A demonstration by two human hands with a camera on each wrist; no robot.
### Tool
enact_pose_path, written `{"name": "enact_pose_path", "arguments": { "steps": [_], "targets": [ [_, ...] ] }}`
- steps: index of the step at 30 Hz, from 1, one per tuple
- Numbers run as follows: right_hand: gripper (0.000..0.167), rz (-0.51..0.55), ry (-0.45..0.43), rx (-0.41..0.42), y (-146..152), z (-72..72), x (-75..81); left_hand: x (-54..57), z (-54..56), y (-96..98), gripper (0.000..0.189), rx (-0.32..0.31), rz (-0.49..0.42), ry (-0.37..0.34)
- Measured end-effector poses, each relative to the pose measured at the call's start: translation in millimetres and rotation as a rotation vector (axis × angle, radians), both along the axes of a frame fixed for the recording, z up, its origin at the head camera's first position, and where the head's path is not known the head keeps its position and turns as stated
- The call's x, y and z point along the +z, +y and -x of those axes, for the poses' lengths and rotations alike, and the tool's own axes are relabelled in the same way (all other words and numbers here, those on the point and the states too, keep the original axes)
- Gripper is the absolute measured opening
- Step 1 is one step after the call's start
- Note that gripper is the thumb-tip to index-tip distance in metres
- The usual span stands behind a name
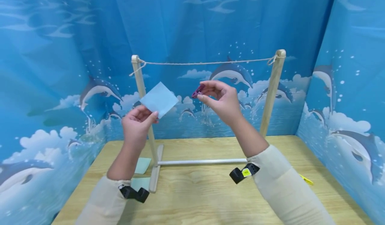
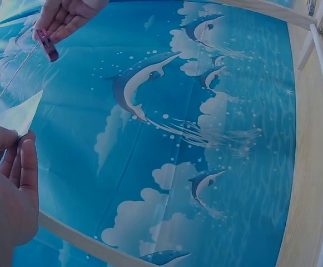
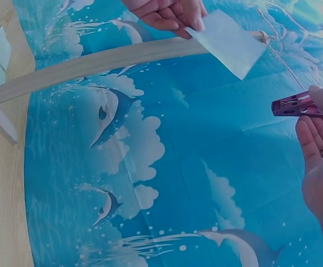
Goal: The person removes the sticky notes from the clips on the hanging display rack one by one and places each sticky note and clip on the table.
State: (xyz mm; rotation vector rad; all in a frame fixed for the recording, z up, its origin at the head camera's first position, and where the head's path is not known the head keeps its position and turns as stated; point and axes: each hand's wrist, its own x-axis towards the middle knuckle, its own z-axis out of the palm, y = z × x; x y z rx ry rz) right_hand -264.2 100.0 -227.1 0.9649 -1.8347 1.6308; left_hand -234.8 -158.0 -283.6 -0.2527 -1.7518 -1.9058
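A square of light blue paper (image 1: pixel 160 99) is pinched at its lower corner between the thumb and fingers of my left hand (image 1: pixel 137 123). It stands up tilted, near the left post of the frame. My right hand (image 1: pixel 222 99) holds a dark purple clothespin (image 1: pixel 198 91) between thumb and fingertips, to the right of the paper and apart from it. In the right wrist view the clothespin (image 3: pixel 298 105) points toward the paper (image 3: pixel 230 45). Both hands are below a thin string (image 1: pixel 192 63) tied between two wooden posts (image 1: pixel 270 94); nothing hangs on it.
Pale green paper squares (image 1: pixel 141 165) lie on the wooden table (image 1: pixel 204 198) beside the left foot of the frame. A white bar (image 1: pixel 201 162) joins the posts low down. Something yellow (image 1: pixel 306 179) lies at the right, partly behind my sleeve. Dolphin-print curtains (image 1: pixel 192 24) surround the table.
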Motion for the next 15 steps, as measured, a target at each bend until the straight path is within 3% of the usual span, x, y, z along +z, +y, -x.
{"name": "enact_pose_path", "arguments": {
  "steps": [6,15],
  "targets": [
    [0.031,0.031,-0.033,0.007,13,-3.6,-9.7,-3.3,-4.0,-3.1,0.035,-0.004,0.036,-0.028],
    [0.031,-0.01,-0.044,-0.006,30,-13.3,-25.8,-10.8,-11.8,-13.5,0.034,-0.045,0.052,-0.042]
  ]
}}
